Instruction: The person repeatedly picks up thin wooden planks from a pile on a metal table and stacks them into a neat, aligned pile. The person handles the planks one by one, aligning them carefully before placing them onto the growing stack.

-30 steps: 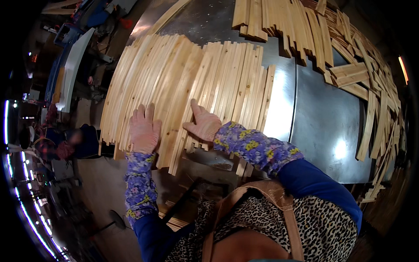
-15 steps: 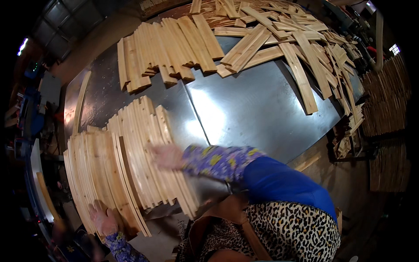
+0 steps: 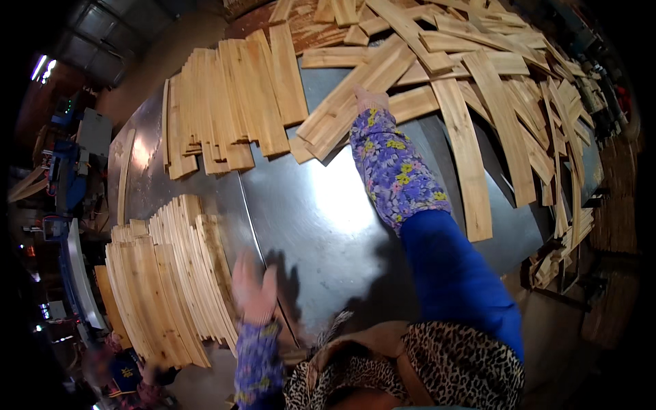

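My right hand [image 3: 372, 102] reaches far across the metal table, its fingers curled over the edge of a wooden board [image 3: 335, 121] that lies slanting in a loose pile. Close to me, my left hand [image 3: 254, 290] hovers, slightly blurred, with thumb and fingers apart and nothing in it. Just left of it is a row of narrow wooden strips [image 3: 184, 263] packed side by side. Wider boards [image 3: 140, 294] lie against that row's left side. Another board row [image 3: 225, 102] lies farther back, to the left of the slanting board.
The metal table [image 3: 307, 225] has a seam running front to back. Loose boards [image 3: 502, 116] overlap across its far right, some past the edge. One thin strip [image 3: 126, 174] lies at the left edge. Another person [image 3: 130, 372] is at the lower left, near blue machinery [image 3: 68, 181].
My right hand has gone from the near strips to the slanting board at the far pile. My left hand has left the wider boards and moved right. The view has shifted.
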The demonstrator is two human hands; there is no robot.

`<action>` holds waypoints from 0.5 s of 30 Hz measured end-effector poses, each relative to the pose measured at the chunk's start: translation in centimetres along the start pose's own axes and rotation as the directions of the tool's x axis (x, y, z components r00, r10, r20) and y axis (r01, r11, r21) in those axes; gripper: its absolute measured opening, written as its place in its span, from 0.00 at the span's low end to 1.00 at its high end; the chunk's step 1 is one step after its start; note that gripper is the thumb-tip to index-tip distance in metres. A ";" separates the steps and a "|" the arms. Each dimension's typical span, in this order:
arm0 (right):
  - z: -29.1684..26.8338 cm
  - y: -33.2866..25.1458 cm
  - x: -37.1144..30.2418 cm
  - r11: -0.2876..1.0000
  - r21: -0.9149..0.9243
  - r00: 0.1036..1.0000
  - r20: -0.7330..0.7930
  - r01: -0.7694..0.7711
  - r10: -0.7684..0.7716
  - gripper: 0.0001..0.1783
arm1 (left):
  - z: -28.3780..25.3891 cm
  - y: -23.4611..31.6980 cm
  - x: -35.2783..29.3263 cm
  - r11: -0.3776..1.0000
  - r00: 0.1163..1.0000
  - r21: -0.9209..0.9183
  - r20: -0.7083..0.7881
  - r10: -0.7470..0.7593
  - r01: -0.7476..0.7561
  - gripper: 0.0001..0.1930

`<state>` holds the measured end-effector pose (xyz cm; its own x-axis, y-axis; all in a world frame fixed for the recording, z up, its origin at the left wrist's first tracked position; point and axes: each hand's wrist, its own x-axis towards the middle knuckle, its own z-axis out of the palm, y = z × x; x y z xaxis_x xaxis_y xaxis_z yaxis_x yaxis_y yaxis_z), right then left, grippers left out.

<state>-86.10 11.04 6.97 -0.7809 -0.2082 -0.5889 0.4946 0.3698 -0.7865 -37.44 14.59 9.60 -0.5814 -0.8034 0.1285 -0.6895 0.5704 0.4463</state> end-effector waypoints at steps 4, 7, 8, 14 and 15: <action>-4.5 10.4 4.0 0.858 0.364 0.892 0.130 0.362 -0.432 0.35 | 9.4 9.0 10.7 0.947 1.000 -0.320 -0.016 -0.021 0.015 0.35; -7.4 17.2 -1.8 0.898 0.329 0.845 0.351 0.293 -0.404 0.29 | 13.5 12.5 12.5 0.761 0.854 -0.458 0.465 -0.235 0.459 0.37; -8.6 18.3 -4.2 0.923 0.290 0.839 0.409 0.252 -0.358 0.28 | 15.2 12.0 11.7 0.605 0.742 -0.524 0.647 -0.175 0.600 0.38; -12.8 19.1 -8.6 0.959 0.103 0.800 0.533 0.262 -0.276 0.27 | 16.2 15.7 4.1 0.752 0.884 -0.482 0.359 -0.299 0.450 0.32; -12.5 20.4 -9.0 0.895 -0.069 0.696 0.657 0.440 -0.291 0.28 | 15.9 15.9 2.8 0.764 0.892 -0.471 0.326 -0.313 0.441 0.32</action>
<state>-73.72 31.75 -1.43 -0.4365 -0.8472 -0.3028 0.0727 0.3023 -0.9504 -56.92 24.16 2.95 -0.4432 -0.8397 -0.3138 -0.5795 0.0013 0.8149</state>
